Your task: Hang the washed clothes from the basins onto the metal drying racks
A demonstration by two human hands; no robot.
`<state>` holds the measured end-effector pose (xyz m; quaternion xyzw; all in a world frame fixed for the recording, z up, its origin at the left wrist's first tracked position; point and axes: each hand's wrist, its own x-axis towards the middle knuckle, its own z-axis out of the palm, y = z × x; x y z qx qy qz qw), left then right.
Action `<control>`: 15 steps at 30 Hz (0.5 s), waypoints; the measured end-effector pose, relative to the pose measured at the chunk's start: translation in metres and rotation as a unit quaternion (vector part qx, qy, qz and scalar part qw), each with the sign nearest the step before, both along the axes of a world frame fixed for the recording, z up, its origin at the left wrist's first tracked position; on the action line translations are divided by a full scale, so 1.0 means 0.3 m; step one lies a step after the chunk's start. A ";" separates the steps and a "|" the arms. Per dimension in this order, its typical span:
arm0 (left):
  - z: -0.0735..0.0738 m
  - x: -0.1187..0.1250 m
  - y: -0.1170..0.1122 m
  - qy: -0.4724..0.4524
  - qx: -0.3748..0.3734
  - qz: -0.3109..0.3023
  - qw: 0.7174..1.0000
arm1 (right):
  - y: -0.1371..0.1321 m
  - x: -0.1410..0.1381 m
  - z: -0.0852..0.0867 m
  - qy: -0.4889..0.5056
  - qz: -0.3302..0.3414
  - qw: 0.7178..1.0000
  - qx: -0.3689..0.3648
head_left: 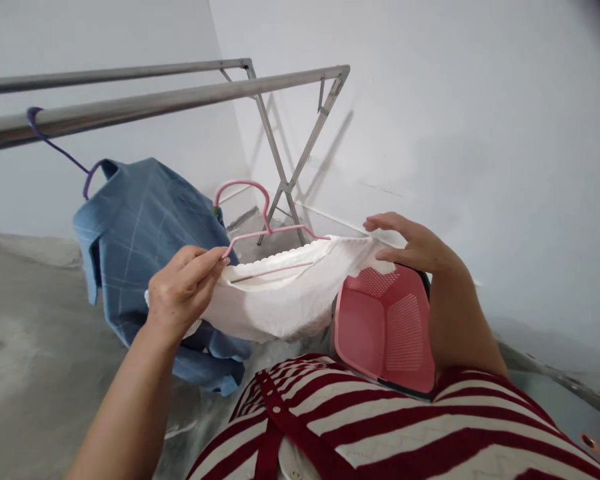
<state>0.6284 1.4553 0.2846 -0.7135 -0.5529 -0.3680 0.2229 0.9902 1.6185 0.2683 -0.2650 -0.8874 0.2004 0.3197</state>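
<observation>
The left hand is closed, its thumb and fingertips pinching one end of a pink plastic hanger at the edge of a white scallop-edged garment. The garment spans the gap between both hands, its long axis lying roughly level across the person's front. The right hand is at the garment's opposite end with fingers spread and curved; whether it grips the cloth cannot be determined. The hanger's hook rises toward a steel drying rack, and the left hand is the nearer to it. A pink plastic basket is tucked against the right forearm. A blue checked shirt hangs from the rack on a purple hanger.
</observation>
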 end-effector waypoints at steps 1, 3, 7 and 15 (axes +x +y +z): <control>0.002 0.009 0.009 0.004 -0.008 -0.001 1.000 | -0.007 -0.012 0.010 -0.014 0.013 1.000 0.020; 0.010 0.031 0.031 0.019 -0.017 0.003 1.000 | -0.018 -0.040 0.026 -0.070 0.041 0.996 0.033; 0.049 0.064 0.060 0.043 0.012 0.008 0.999 | -0.021 -0.066 0.053 -0.061 -0.019 0.998 -0.011; -0.061 0.039 -0.148 -0.058 -0.105 -0.104 0.987 | 0.103 -0.134 0.108 0.099 -0.247 0.964 0.011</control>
